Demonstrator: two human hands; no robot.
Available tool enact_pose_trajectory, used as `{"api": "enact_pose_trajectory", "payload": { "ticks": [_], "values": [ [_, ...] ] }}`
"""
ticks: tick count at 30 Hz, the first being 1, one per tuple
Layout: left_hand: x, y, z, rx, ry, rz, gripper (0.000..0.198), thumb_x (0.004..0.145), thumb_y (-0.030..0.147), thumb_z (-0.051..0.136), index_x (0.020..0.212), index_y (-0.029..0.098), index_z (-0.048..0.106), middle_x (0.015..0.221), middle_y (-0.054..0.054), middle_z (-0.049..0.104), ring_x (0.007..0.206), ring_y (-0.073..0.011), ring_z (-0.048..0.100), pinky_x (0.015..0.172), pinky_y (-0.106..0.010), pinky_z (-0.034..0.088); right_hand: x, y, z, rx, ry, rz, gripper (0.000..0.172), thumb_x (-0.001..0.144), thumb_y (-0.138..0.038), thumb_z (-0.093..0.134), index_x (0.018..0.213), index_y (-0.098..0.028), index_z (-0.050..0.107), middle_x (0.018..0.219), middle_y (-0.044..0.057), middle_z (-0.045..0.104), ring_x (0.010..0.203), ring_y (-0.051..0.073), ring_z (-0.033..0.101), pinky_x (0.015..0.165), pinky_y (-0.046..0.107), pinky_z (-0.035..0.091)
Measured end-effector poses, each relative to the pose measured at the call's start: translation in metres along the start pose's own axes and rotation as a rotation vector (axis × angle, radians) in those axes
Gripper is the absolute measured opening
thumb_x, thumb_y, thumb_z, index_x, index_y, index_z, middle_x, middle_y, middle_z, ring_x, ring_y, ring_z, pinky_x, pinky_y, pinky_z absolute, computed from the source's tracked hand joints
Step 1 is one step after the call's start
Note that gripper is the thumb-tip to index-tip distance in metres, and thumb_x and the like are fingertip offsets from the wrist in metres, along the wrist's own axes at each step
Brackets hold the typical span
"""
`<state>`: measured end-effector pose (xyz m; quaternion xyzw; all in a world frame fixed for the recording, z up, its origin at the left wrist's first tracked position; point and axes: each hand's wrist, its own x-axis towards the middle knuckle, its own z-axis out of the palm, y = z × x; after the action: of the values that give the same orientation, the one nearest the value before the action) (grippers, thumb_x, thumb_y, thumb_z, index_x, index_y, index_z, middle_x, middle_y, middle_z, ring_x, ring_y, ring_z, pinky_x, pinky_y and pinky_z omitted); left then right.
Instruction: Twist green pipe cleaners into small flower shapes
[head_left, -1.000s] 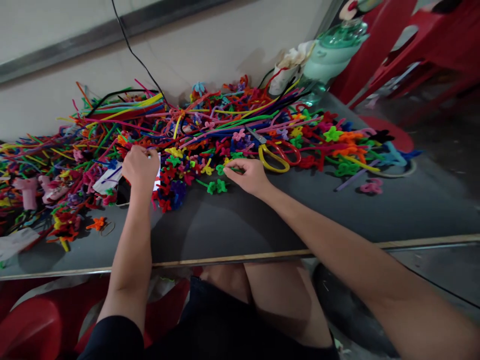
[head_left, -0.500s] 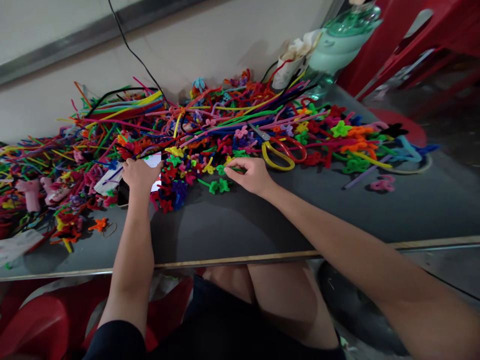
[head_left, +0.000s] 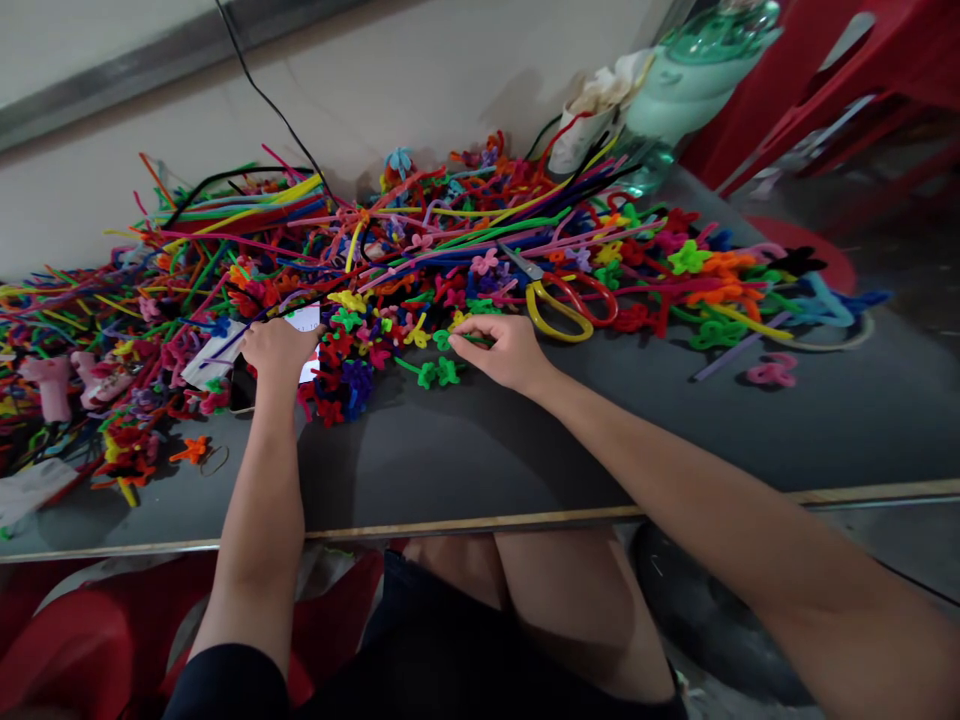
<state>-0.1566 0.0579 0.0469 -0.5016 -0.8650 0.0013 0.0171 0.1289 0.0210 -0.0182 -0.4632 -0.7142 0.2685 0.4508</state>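
Observation:
My left hand (head_left: 280, 348) lies over a phone with a lit screen (head_left: 309, 368), at the front of a heap of coloured pipe cleaners (head_left: 420, 240); its fingertips are mostly hidden. Near the middle, my right hand (head_left: 499, 348) is closed in a pinch on a green pipe-cleaner flower (head_left: 442, 340). Just below it on the table rests another green flower piece (head_left: 437, 373). Scissors with yellow and red handles (head_left: 562, 310) lie to the right of my right hand, blades towards the heap.
A white cup with tissues (head_left: 574, 142) and a green bottle (head_left: 667, 100) stand at the back right. Pink pieces (head_left: 54, 388) and a plastic bag (head_left: 37, 487) lie left. The grey table's front edge (head_left: 480, 522) runs before my lap. Red chairs (head_left: 825, 90) stand right.
The view has shifted slightly. My left hand still covers part of the phone, and my right hand keeps its pinch in the same place.

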Motion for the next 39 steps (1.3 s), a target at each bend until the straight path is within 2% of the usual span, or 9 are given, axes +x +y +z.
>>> {"api": "enact_pose_trajectory", "payload": {
  "ticks": [4, 9, 17, 28, 31, 33, 35, 37, 39],
  "values": [
    [0.002, 0.009, 0.004, -0.014, 0.030, -0.064, 0.091, 0.069, 0.076, 0.054, 0.119, -0.001, 0.061, 0.122, -0.032, 0.055, 0.117, -0.0441, 0.051, 0.095, -0.050, 0.042, 0.000, 0.001, 0.000, -0.012, -0.003, -0.005, 0.023, 0.080, -0.037, 0.060, 0.071, -0.018, 0.069, 0.053, -0.001, 0.053, 0.049, 0.010, 0.043, 0.051, 0.027, 0.034],
    [-0.001, 0.012, 0.008, 0.012, 0.080, -0.054, 0.090, 0.071, 0.075, 0.053, 0.122, 0.001, 0.058, 0.127, -0.031, 0.051, 0.120, -0.0430, 0.048, 0.094, -0.049, 0.043, 0.000, -0.001, 0.000, -0.029, -0.009, 0.005, 0.022, 0.080, -0.037, 0.060, 0.072, -0.018, 0.069, 0.054, -0.001, 0.056, 0.050, 0.011, 0.045, 0.051, 0.027, 0.035],
    [0.003, 0.002, 0.002, -0.015, -0.037, 0.023, 0.093, 0.066, 0.074, 0.058, 0.123, 0.000, 0.057, 0.127, -0.032, 0.052, 0.121, -0.0453, 0.047, 0.096, -0.051, 0.042, 0.000, -0.003, -0.001, -0.037, -0.028, 0.001, 0.021, 0.079, -0.034, 0.061, 0.072, -0.017, 0.070, 0.056, 0.000, 0.059, 0.049, 0.010, 0.044, 0.051, 0.026, 0.035],
    [0.010, 0.005, 0.006, -0.014, -0.022, 0.040, 0.083, 0.068, 0.069, 0.060, 0.118, 0.002, 0.062, 0.124, -0.031, 0.056, 0.119, -0.0491, 0.048, 0.094, -0.057, 0.043, -0.001, 0.004, 0.000, -0.041, 0.006, 0.000, 0.021, 0.079, -0.036, 0.061, 0.074, -0.018, 0.071, 0.056, 0.000, 0.057, 0.051, 0.011, 0.045, 0.052, 0.027, 0.036],
    [0.009, -0.001, 0.000, -0.048, -0.041, 0.045, 0.078, 0.066, 0.064, 0.065, 0.116, 0.004, 0.062, 0.124, -0.030, 0.056, 0.119, -0.0496, 0.048, 0.094, -0.060, 0.042, -0.001, 0.004, 0.001, -0.043, 0.009, -0.008, 0.022, 0.080, -0.036, 0.061, 0.073, -0.018, 0.071, 0.054, -0.001, 0.054, 0.051, 0.011, 0.045, 0.052, 0.026, 0.036],
    [0.001, -0.003, -0.011, -0.142, 0.029, 0.053, 0.070, 0.066, 0.060, 0.068, 0.112, 0.007, 0.062, 0.123, -0.029, 0.056, 0.116, -0.0480, 0.050, 0.096, -0.061, 0.040, -0.001, 0.004, 0.001, -0.041, 0.008, -0.008, 0.023, 0.080, -0.037, 0.060, 0.072, -0.018, 0.070, 0.054, -0.001, 0.054, 0.050, 0.011, 0.045, 0.051, 0.026, 0.035],
    [-0.017, 0.004, -0.024, -0.340, 0.327, 0.099, 0.053, 0.075, 0.052, 0.065, 0.110, 0.011, 0.061, 0.122, -0.026, 0.055, 0.118, -0.0438, 0.050, 0.100, -0.061, 0.036, 0.000, 0.003, 0.001, -0.037, 0.018, -0.010, 0.022, 0.080, -0.036, 0.060, 0.071, -0.018, 0.070, 0.055, 0.000, 0.056, 0.051, 0.011, 0.046, 0.051, 0.026, 0.036],
    [-0.045, 0.021, -0.030, -0.564, 0.537, 0.323, 0.038, 0.086, 0.046, 0.056, 0.110, 0.017, 0.059, 0.121, -0.019, 0.056, 0.120, -0.0361, 0.049, 0.103, -0.055, 0.036, 0.001, 0.002, 0.001, -0.027, 0.034, -0.006, 0.023, 0.079, -0.036, 0.060, 0.072, -0.017, 0.070, 0.056, 0.000, 0.058, 0.052, 0.011, 0.047, 0.052, 0.026, 0.036],
    [-0.077, 0.048, -0.022, -0.749, 0.530, 0.650, 0.029, 0.092, 0.042, 0.048, 0.107, 0.019, 0.057, 0.111, -0.012, 0.059, 0.116, -0.0285, 0.052, 0.102, -0.047, 0.040, 0.001, 0.003, 0.000, -0.020, 0.051, 0.005, 0.024, 0.079, -0.038, 0.061, 0.074, -0.016, 0.070, 0.057, 0.001, 0.059, 0.051, 0.011, 0.047, 0.051, 0.025, 0.036]
  ]
}}
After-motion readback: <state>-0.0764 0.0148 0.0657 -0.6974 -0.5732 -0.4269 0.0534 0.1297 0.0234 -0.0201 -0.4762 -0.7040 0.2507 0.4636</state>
